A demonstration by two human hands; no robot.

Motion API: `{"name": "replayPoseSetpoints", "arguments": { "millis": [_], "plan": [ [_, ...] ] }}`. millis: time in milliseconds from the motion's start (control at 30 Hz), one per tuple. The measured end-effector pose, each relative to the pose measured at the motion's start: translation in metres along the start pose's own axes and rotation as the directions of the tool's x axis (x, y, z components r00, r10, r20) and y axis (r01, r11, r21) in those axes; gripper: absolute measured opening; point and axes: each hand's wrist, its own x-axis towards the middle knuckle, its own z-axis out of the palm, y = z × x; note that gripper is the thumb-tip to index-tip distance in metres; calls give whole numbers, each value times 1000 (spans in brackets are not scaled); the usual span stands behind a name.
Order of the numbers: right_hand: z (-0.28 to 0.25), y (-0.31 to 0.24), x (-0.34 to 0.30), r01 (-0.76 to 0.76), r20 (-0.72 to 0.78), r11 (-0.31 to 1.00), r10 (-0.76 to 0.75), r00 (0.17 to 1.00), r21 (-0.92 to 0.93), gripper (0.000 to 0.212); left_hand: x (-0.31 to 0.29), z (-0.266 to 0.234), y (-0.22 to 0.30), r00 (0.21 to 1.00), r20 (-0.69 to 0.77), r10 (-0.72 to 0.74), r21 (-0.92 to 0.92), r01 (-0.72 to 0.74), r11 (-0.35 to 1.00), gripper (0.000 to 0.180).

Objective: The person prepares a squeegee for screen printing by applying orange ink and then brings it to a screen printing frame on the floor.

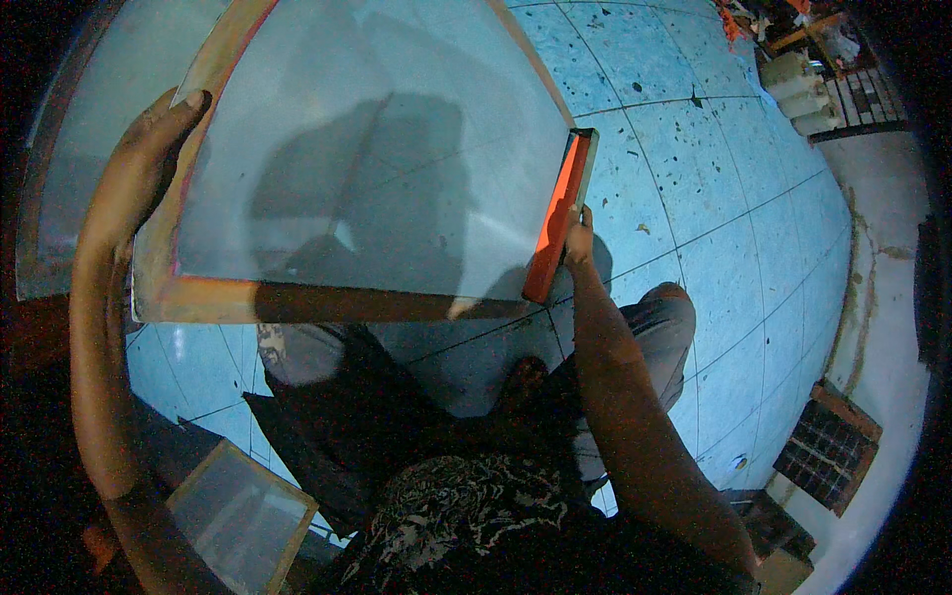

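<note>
A large wooden frame stretched with pale translucent mesh (pixel 248 218) leans upright before me. My left hand (pixel 151 149) is closed round the frame's left wooden bar, its thumb on the near face and its other fingers mostly hidden. At the frame's lower right, my right hand (pixel 579 241) grips a long, narrow scoop coater (pixel 558 218), orange along one side and dark along its edges. The coater is tilted lengthwise, overlapping the frame's right side; whether it touches the mesh I cannot tell. My shadow falls across the mesh.
Behind the left bar stands another framed screen (pixel 69 159). A smaller mesh frame (pixel 243 521) lies at lower left. Blue floor tiles (pixel 724 198) with dark specks spread to the right, up to a pale wall (pixel 878 288). A dark gridded panel (pixel 828 446) sits by that wall.
</note>
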Motion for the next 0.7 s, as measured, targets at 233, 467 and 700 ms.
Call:
{"name": "replayPoseSetpoints", "arguments": {
  "millis": [233, 467, 700],
  "plan": [
    [13, -18, -9, -41, -10, 997, 41, 999, -59, 39, -4, 5, 7, 999, -52, -14, 17, 15, 1000, 46],
    [-12, 24, 26, 12, -62, 924, -38, 997, -383, 59, 4, 2, 4, 999, -44, 15, 84, -11, 996, 45],
    [-2, 20, 22, 25, -66, 930, -53, 996, -367, 64, 13, -8, -15, 999, 34, 35, 47, -37, 998, 52]
  ]
}}
